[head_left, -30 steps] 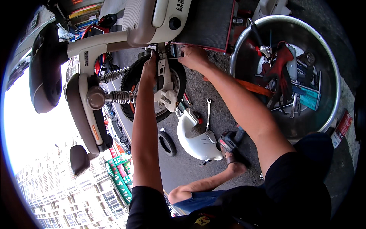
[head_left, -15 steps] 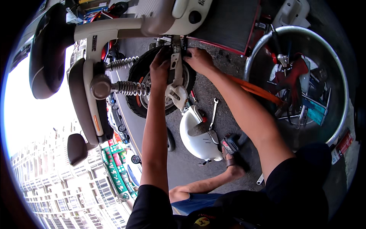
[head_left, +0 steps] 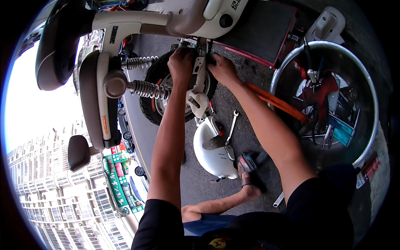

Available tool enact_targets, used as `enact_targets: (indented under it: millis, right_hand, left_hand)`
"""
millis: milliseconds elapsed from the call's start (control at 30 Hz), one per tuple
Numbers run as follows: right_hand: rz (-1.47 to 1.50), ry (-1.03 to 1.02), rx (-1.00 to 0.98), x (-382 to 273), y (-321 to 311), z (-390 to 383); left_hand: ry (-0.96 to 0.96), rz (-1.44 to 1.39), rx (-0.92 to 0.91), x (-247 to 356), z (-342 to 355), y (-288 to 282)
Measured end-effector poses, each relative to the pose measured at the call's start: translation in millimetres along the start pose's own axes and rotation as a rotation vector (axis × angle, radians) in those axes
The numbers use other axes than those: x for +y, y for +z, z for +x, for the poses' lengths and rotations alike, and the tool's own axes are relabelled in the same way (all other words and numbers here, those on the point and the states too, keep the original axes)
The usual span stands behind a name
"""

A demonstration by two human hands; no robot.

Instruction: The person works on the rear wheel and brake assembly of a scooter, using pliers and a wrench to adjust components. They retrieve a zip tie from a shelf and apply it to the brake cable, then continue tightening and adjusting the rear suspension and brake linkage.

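Note:
My left hand is closed at the upper part of a scooter's rear wheel, just left of the pale metal arm beside it. Its fingertips are hidden. On the other side of that arm, my right hand has curled fingers against a dark part; what they grip, if anything, is too small to make out. The cream scooter carries two coil-spring shocks, the nearer spring running toward the wheel. A white curved fender lies on the ground below the wheel.
A wrench lies right of the fender. Near my foot is a black-and-red cordless tool. To the right stands a round metal tub of tools and red gloves. An orange bar reaches into it. A red-edged black platform stands ahead.
The view has shifted slightly, so the scooter and tub sit a little differently in the picture. Both hands stay at the wheel's metal arm, with the right hand's fingers slightly repositioned.

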State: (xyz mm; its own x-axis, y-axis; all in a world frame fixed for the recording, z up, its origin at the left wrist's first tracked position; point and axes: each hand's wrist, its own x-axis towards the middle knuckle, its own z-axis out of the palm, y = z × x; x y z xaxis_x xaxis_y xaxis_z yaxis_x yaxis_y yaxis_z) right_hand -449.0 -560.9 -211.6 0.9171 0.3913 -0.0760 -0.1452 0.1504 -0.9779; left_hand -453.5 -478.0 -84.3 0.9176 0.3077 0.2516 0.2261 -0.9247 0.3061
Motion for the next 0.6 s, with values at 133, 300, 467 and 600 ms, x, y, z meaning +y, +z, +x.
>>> enact_targets:
  millis: [133,300,467,600]
  right_hand:
    - [0.089,0.001,0.015,-14.9,-1.8,-7.6]
    - [0.028,-0.017,0.110,-14.3,-1.7,3.0]
    - [0.154,-0.175,0.266,-13.4,10.6,11.0]
    - [0.250,-0.200,0.334,-10.8,15.2,26.0]
  left_hand:
    - [0.073,0.235,0.002,0.3,14.9,-5.3]
    - [-0.243,0.053,-0.120,-10.1,35.2,3.8]
    - [-0.029,-0.034,-0.267,-15.3,20.0,-9.2]
    - [0.026,-0.139,-0.288,-7.8,21.9,-2.9]
